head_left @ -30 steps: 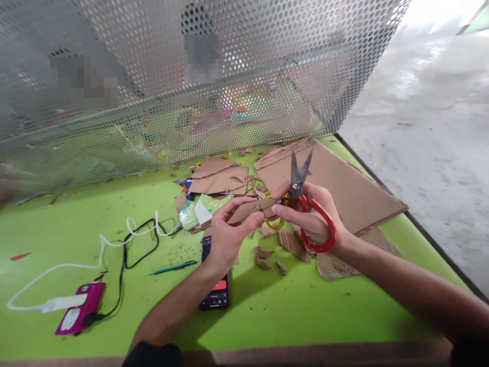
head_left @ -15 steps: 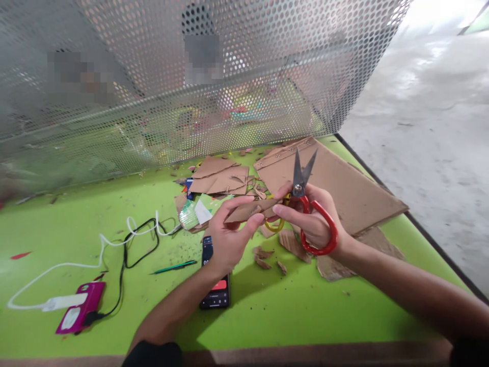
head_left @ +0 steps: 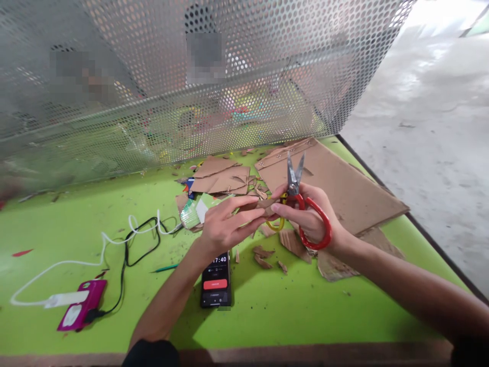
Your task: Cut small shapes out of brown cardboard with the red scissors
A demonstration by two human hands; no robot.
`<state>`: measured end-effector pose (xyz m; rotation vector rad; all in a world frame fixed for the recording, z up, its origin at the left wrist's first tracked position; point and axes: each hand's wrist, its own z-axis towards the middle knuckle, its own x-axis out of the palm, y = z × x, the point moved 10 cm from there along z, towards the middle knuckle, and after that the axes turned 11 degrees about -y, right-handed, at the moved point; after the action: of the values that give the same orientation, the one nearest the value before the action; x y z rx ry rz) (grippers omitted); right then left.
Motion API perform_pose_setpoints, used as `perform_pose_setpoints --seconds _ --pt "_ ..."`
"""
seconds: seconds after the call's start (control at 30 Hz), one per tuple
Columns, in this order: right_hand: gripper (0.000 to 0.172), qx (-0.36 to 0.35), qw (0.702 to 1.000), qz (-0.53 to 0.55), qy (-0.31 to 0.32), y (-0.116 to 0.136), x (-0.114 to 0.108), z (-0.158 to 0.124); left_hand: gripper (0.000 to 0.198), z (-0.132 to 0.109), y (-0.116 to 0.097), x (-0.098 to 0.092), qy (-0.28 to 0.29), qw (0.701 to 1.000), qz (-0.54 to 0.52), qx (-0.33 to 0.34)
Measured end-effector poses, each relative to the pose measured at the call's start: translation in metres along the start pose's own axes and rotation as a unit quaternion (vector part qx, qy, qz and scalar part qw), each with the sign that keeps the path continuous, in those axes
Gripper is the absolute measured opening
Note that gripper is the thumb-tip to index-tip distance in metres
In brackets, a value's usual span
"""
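Red-handled scissors (head_left: 293,188) stay in my right hand (head_left: 313,216), blades parted and pointing away from me. Between the thumb and index finger of that same hand is one end of a small brown cardboard piece (head_left: 266,203). My left hand (head_left: 227,224) has its fingers closed along the other end, covering much of it. Just below the piece shows a yellow ring handle (head_left: 275,225); whether it lies on the table or touches my hand I cannot tell. Torn cardboard scraps (head_left: 263,255) lie on the green table (head_left: 267,311) beneath my hands.
A large cardboard sheet (head_left: 344,188) and stacked pieces (head_left: 221,176) lie behind. The lit phone (head_left: 215,285) is near my left forearm, a green pencil (head_left: 165,268) beside it. Cables run to a magenta device (head_left: 84,306) at left. A perforated metal screen (head_left: 244,92) borders the back.
My left fingers have stretched forward over the cardboard piece, hiding more of it. The scissors have shifted slightly left and their blades have drawn closer together. More of the phone shows.
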<state>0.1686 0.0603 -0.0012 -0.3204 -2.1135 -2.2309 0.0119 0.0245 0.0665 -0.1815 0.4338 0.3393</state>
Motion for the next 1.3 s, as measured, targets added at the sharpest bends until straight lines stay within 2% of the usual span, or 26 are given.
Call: perform_pose_setpoints --seconds 0.17,0.63,0.77,1.03,1.2,1.3 --pt "0.032 0.03 1.0 0.007 0.004 -0.006 0.001 0.001 0.022 -0.005 -0.004 0.002 0.004 0.998 0.033 0.046" --pt "0.027 -0.001 0.999 0.009 0.033 0.005 0.007 -0.001 0.012 -0.008 -0.002 0.0 -0.039 0.998 0.011 0.044" --pt "0.025 0.003 0.999 0.038 0.032 0.003 0.008 -0.001 0.01 -0.007 0.003 0.0 -0.051 0.999 -0.004 0.013" --pt "0.028 0.016 0.996 0.085 0.014 0.001 0.007 -0.002 0.016 -0.005 0.023 -0.008 -0.093 0.988 -0.069 -0.101" --pt "0.031 -0.001 0.996 0.084 0.025 0.002 0.011 -0.002 0.015 -0.006 0.024 -0.007 -0.091 0.988 -0.062 -0.111" --pt "0.032 -0.011 0.996 0.088 0.031 0.004 0.012 -0.003 0.014 -0.005 0.021 -0.005 -0.084 0.991 -0.043 -0.092"
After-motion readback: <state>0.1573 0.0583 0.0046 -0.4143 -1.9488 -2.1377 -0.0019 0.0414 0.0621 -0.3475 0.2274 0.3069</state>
